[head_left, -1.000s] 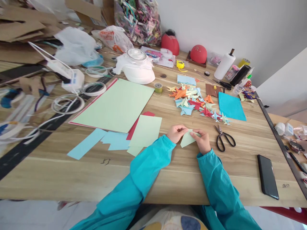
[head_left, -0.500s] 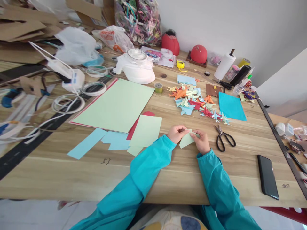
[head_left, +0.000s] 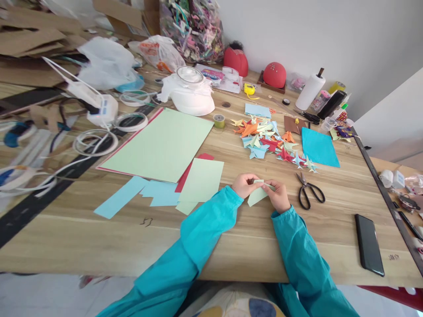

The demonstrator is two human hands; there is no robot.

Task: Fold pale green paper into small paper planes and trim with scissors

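Note:
A small folded piece of pale green paper is pinched between both my hands just above the wooden table. My left hand grips its left upper edge with closed fingers. My right hand holds its right side, fingers closed on it. Both arms wear teal sleeves. Black scissors lie just right of my right hand. A pale green sheet rests left of my left hand.
A pile of folded paper cranes lies beyond my hands, with a teal sheet to its right. A large green sheet, blue paper strips, a black phone, tape rolls and a white container occupy the table.
My hands have drawn slightly closer together on the green paper, folding it narrower. Everything else on the table is unmoved.

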